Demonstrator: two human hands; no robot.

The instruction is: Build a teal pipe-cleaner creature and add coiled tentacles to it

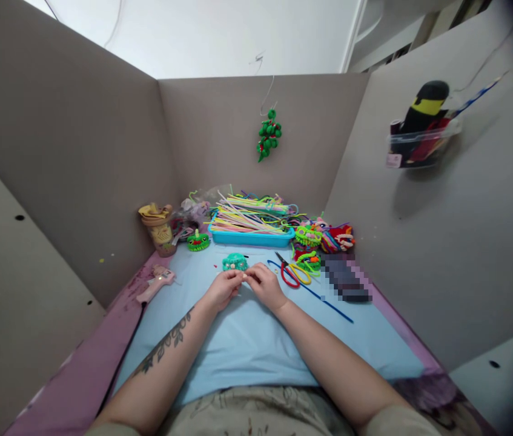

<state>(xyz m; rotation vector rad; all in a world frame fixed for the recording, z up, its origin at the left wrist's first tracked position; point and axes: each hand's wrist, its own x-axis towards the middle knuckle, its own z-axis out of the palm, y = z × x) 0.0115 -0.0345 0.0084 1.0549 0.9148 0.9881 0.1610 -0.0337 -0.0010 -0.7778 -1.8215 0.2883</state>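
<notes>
Apparently my left hand [225,289] and right hand [265,286] together pinch something tiny [244,277]; I'd cup the soft-looking teal piece [235,261] lightly underneath.

I see both hands, left hand [226,289] and right hand [264,286], meeting above the worktop [238,339] | teal figure [235,262] just beyond | scissors [291,272] to the right

Moderate, even light fell from the pale upper area, with soft shadow beneath the wall holder [413,148], dark vignetting at the right corners, wide-angle stretching toward the edges, slight overall softness, and a pixelated dark patch [346,278].
</notes>
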